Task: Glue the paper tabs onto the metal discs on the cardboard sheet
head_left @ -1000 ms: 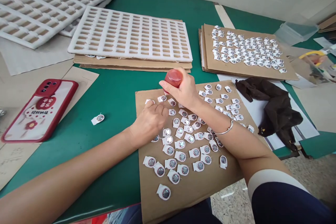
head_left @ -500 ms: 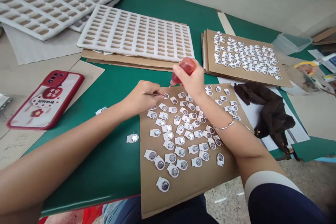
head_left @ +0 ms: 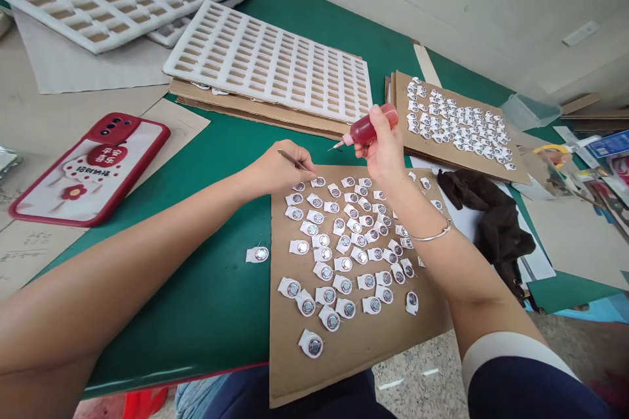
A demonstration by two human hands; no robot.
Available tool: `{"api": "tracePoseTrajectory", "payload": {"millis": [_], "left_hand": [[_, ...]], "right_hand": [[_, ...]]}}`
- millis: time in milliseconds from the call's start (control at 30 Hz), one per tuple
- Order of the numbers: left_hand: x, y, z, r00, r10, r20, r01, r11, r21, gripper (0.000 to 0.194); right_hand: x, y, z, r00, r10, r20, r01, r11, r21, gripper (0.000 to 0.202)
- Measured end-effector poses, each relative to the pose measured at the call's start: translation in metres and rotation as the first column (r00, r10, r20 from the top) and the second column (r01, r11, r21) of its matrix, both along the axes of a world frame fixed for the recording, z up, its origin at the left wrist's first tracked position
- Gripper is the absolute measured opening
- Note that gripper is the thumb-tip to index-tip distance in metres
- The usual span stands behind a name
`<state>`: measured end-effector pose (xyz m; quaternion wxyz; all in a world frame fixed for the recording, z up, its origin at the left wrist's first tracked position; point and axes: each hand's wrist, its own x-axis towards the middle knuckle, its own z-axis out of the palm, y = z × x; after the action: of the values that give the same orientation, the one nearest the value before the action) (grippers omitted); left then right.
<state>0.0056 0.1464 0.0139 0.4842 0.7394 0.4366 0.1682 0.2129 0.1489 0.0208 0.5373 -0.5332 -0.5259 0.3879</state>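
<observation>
A sheet of brown cardboard [head_left: 295, 373] lies before me, covered with many small round silver-faced parts [head_left: 310, 344] on white tabs. My left hand [head_left: 280, 169] is closed in a pinch at the sheet's far left corner, with tweezers [head_left: 289, 159] in its grip; their tips are hidden by the fingers. Beside those fingertips lies one round part [head_left: 318, 181]. In my right hand [head_left: 386, 154], a squeeze bottle [head_left: 362, 131] of red liquid is held tilted, its thin needle tip pointing left and down. That tip is in the air, apart from the parts.
White foam trays [head_left: 275, 59] with rows of slots lie at the back and far left. A second cardboard stack [head_left: 457, 150] at right bears more such parts. A red-cased phone [head_left: 88, 170] lies left, dark cloth [head_left: 506, 216] right. One loose part [head_left: 258, 254] sits on the green table [head_left: 196, 314].
My right hand has drawn the bottle right and turned it flatter, its tip now farther from my left fingers. The left hand stays by the same part, tweezers tilted more. The whole view has shifted slightly.
</observation>
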Motion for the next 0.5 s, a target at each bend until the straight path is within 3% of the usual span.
{"api": "tracePoseTrajectory", "payload": {"millis": [100, 267, 500], "left_hand": [[0.0, 0.0, 0.0, 1.0, 0.002, 0.013, -0.001, 1.0, -0.013, 0.017], [-0.001, 0.002, -0.004, 1.0, 0.019, 0.018, -0.019, 1.0, -0.025, 0.017], [0.001, 0.003, -0.006, 1.0, 0.006, 0.007, -0.006, 1.0, 0.03, 0.023]], "right_hand": [[0.0, -0.01, 0.008, 0.998, 0.021, -0.057, -0.023, 0.999, -0.032, 0.05], [-0.001, -0.033, 0.012, 1.0, 0.029, 0.002, -0.029, 0.993, -0.113, 0.047], [0.003, -0.024, 0.012, 0.997, -0.039, -0.06, 0.038, 0.999, -0.005, 0.046]]}}
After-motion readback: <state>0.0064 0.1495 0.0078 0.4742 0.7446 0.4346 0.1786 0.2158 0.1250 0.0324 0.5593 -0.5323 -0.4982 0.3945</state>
